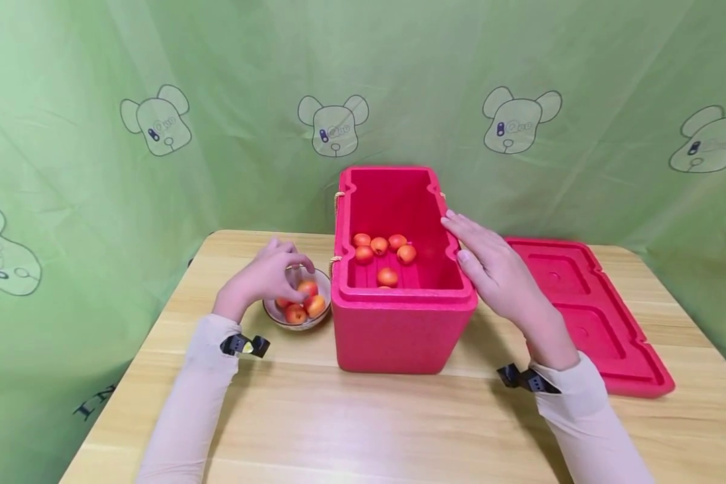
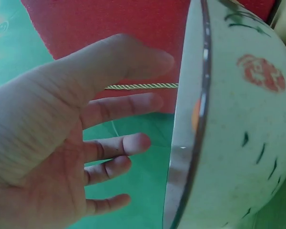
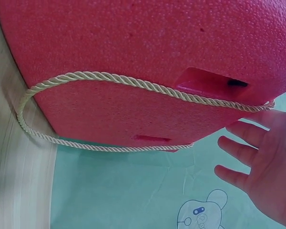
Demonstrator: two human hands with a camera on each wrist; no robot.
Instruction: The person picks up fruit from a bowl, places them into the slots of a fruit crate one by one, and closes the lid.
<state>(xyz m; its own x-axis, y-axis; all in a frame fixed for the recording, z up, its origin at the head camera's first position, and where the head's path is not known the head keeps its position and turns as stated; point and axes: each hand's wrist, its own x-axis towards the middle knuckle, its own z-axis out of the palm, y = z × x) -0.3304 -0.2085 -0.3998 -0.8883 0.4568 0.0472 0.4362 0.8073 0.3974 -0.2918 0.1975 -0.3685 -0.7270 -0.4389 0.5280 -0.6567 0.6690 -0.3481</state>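
My left hand [image 1: 272,274] hovers over a patterned bowl [image 1: 286,325] left of the box, fingers loosely bent towards small round orange-red fruits [image 1: 296,314] in it. In the left wrist view nothing lies between thumb and fingers, just short of the bowl's brown rim [image 2: 206,71]. The tall red foam box [image 1: 399,336] stands lidless, with several more orange-red fruits [image 1: 387,277] on its floor. Against the box's right rim rests my right hand [image 1: 499,272], fingers extended. The right wrist view shows those fingers [image 3: 240,151] by the box's side.
The red box lid [image 1: 599,323] lies on the wooden table [image 1: 339,430] at the right. Twisted gold rope [image 3: 109,77] hangs in a loop on the box's side. A green curtain [image 1: 411,128] with bear-head drawings closes off the back and left.
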